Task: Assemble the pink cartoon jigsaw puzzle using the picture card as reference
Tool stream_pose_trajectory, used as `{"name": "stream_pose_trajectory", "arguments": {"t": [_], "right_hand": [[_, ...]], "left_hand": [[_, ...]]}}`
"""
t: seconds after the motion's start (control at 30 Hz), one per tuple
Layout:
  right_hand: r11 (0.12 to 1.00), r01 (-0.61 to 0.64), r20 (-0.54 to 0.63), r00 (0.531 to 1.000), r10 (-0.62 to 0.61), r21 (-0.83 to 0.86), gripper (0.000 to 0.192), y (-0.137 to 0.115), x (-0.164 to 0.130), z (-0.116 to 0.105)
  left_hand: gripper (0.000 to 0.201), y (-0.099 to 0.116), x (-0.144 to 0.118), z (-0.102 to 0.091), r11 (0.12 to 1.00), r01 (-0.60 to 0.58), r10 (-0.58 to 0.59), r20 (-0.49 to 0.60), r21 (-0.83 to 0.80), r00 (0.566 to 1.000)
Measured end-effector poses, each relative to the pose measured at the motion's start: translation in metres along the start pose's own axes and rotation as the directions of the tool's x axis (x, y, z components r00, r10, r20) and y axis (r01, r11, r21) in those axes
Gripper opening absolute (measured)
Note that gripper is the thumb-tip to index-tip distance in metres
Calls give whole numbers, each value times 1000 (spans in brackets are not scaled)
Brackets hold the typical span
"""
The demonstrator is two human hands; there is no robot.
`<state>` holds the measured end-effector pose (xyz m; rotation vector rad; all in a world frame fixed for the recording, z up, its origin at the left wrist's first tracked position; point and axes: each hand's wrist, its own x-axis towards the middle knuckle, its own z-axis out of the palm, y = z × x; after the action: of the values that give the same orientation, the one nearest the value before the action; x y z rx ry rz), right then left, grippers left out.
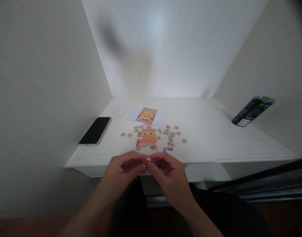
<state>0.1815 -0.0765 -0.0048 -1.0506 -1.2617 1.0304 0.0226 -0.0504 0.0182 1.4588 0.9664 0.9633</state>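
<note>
My left hand point(126, 169) and my right hand point(167, 174) meet at the table's front edge, fingertips pinched together around something small that looks like a puzzle piece point(147, 161); I cannot tell which hand grips it. Just beyond them lies a partly assembled puzzle point(147, 138) showing a yellow figure on pink. Several loose puzzle pieces point(171, 133) are scattered around it. A reference picture card point(146, 115) with the same image lies farther back.
A black phone point(95, 130) lies face up at the left of the white table point(215, 138). A dark can point(253, 111) lies tilted at the right by the wall. White walls close in the table on three sides.
</note>
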Motion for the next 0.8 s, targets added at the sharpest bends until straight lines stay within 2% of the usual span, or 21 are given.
{"name": "stream_pose_trajectory", "arguments": {"t": [0.07,0.17,0.33,0.4,0.47,0.6,0.73,0.8], "right_hand": [[999,3,-10,1000,-2,32,10,2,-3,1],[998,-3,-37,999,5,56,10,3,-5,0],[1000,4,-63,998,-3,7,12,4,-7,-2],[998,41,-81,996,-45,-44,12,4,-7,-2],[995,62,-91,994,-69,-73,12,4,-5,-6],[991,79,-72,994,-87,-106,11,2,22,-32],[898,147,-45,982,-182,-415,14,4,78,-69],[843,144,33,988,-149,-518,17,7,107,-79]], "left_hand": [[14,-3,-4,3,996,-49,51,-33,71,998],[10,-8,-7,5,942,-204,234,-85,267,968],[15,-11,-8,9,688,-456,544,15,565,839],[17,-13,-7,12,620,-487,602,26,615,798],[17,-15,-5,15,591,-484,624,15,645,781],[28,-19,11,8,524,-433,592,53,733,804],[29,-20,40,-15,435,-376,504,125,818,855],[36,-22,52,-24,424,-353,427,160,834,890]]}}
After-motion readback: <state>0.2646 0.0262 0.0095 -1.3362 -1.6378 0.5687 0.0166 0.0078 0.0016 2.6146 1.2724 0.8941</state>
